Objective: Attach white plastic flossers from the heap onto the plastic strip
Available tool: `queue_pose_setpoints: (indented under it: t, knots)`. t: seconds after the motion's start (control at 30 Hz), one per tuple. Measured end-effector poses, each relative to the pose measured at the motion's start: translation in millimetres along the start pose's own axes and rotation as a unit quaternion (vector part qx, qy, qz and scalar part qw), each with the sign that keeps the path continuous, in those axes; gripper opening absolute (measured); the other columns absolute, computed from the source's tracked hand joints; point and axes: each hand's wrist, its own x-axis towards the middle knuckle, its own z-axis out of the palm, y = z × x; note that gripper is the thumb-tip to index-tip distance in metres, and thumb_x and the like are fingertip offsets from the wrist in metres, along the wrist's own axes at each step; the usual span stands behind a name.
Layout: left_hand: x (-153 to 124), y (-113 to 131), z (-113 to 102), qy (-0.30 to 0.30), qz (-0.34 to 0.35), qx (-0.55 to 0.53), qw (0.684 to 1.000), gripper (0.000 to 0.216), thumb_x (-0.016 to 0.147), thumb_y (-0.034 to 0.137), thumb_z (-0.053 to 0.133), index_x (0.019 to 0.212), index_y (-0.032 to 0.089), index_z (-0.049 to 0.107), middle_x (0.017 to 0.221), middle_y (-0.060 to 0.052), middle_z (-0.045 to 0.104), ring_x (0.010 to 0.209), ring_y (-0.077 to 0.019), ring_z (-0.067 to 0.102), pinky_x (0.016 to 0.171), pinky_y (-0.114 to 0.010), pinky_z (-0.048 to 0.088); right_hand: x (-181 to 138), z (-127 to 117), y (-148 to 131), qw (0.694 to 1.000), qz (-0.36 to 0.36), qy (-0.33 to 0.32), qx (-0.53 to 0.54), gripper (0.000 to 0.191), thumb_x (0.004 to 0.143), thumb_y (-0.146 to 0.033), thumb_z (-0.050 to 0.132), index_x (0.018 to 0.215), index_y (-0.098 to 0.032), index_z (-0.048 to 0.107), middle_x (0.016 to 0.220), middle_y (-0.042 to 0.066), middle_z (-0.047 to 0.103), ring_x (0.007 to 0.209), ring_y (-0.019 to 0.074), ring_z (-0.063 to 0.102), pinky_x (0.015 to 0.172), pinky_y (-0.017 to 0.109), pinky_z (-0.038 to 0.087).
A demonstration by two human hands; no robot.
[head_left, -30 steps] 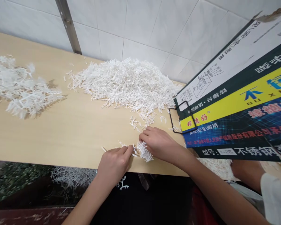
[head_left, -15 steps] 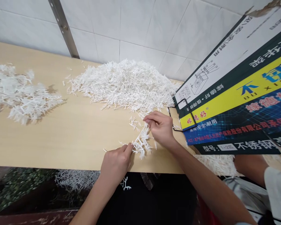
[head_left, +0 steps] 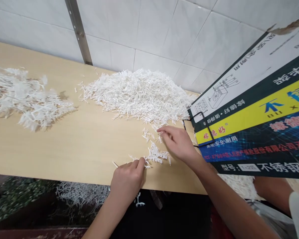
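Note:
My left hand [head_left: 128, 179] is closed at the table's front, pinching the end of a white branched plastic sprig [head_left: 157, 154]. The sprig's twigs fan out to the right of my fingers. Just above it my right hand [head_left: 178, 142] is closed, thumb and forefinger together over a few loose white bits [head_left: 147, 134]; whatever is between the fingertips is too small to make out. Beyond that hand a large heap of small white plastic pieces [head_left: 142, 94] lies against the wall. Another pile of white branched sprigs [head_left: 45, 106] lies at the left.
A printed cardboard box panel [head_left: 251, 109] stands at the right, with a black wire frame [head_left: 209, 127] at its edge. Stripped white branches [head_left: 82, 196] lie below the wooden table [head_left: 89, 149]. Another person's arm [head_left: 271, 192] shows behind the panel beside more white pieces.
My right hand has moved off the sprig towards the heap, its fingers at the loose bits. The sprig now lies lower and flatter in my left hand. The view has shifted slightly.

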Motion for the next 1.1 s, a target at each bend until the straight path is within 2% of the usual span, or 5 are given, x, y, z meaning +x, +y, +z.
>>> queue_pose_setpoints:
  t: [0.27,0.53,0.67,0.97,1.1]
  knots:
    - [-2,-1,3,0.006,0.004,-0.004,1.000,0.019,0.094,0.010,0.051,0.080,0.021,0.059,0.057,0.002,0.057,0.047,-0.0158,0.055,0.051,-0.032,0.024,-31,4,-16,0.974,0.128,-0.153,0.104,0.024,0.090,-0.045,0.068,0.090,-0.022,0.074,0.068,-0.001,0.071,0.065,0.0164,0.063,0.061,0.027,0.039]
    - [-3,0,4,-0.010,-0.003,-0.011,1.000,0.019,0.098,0.017,0.051,0.080,0.021,0.058,0.060,0.003,0.059,0.050,-0.0143,0.057,0.051,-0.031,0.026,35,24,21,0.980,-0.117,0.103,-0.122,0.035,0.101,-0.015,0.047,0.129,-0.020,0.068,0.139,0.012,0.065,0.124,0.0294,0.056,0.088,0.039,0.048]
    - [-1,-1,0,-0.021,-0.098,-0.111,0.989,0.019,0.101,0.023,0.050,0.084,0.021,0.058,0.064,0.003,0.062,0.050,-0.0120,0.056,0.050,-0.026,0.029,70,26,32,0.969,-0.155,0.092,-0.167,0.025,0.100,-0.014,0.052,0.107,-0.019,0.075,0.118,0.014,0.073,0.113,0.0317,0.056,0.090,0.045,0.046]
    - [6,-19,-17,0.001,-0.374,-0.509,0.775,0.050,0.099,0.048,0.058,0.060,0.017,0.062,0.069,-0.005,0.070,0.057,-0.0135,0.058,0.055,-0.026,0.044,13,19,-3,0.950,0.066,0.127,0.278,0.017,0.089,-0.033,0.068,0.096,-0.021,0.078,0.084,0.004,0.075,0.071,0.0179,0.064,0.068,0.032,0.050]
    - [14,-21,-19,0.074,-0.388,-0.602,0.694,0.035,0.094,0.048,0.067,0.111,0.018,0.073,0.117,-0.013,0.075,0.062,-0.0119,0.062,0.052,-0.026,0.048,-8,31,-12,0.880,0.151,0.031,0.450,0.023,0.081,-0.038,0.075,0.092,-0.018,0.078,0.075,0.004,0.072,0.067,0.0160,0.063,0.064,0.030,0.050]
